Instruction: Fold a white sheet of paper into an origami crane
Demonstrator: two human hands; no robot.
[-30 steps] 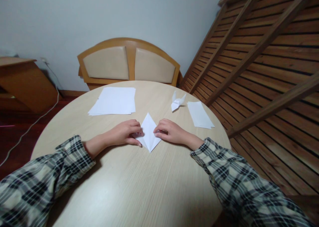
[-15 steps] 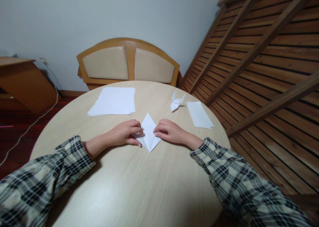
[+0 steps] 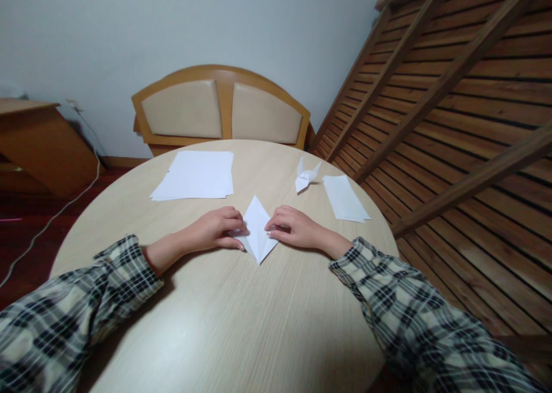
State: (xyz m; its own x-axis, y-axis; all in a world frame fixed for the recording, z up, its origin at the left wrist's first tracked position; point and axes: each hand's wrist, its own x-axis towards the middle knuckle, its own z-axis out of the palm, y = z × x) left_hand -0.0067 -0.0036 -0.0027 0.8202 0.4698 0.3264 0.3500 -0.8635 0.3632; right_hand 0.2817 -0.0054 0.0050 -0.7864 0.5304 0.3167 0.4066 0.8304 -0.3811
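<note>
The head view shows a white folded paper diamond (image 3: 259,244) flat on the round worktop (image 3: 224,329), between the two hands. The left hand (image 3: 215,227) has bent fingers on the paper's left side, with a small gap above the thumb. The right hand (image 3: 294,227) has bent fingers on the right side, with the thumb close to them. I cannot tell if either hand pinches the paper or just presses it. Since a second ago, the hands and the diamond have stayed almost the same. Past the left hand lies a stack of white paper (image 3: 196,174). Past the right hand sit a paper crane (image 3: 304,180) and, near it, some smaller white sheets (image 3: 345,198). The hands hide some of the diamond's sides, but its top and bottom tips show.
</note>
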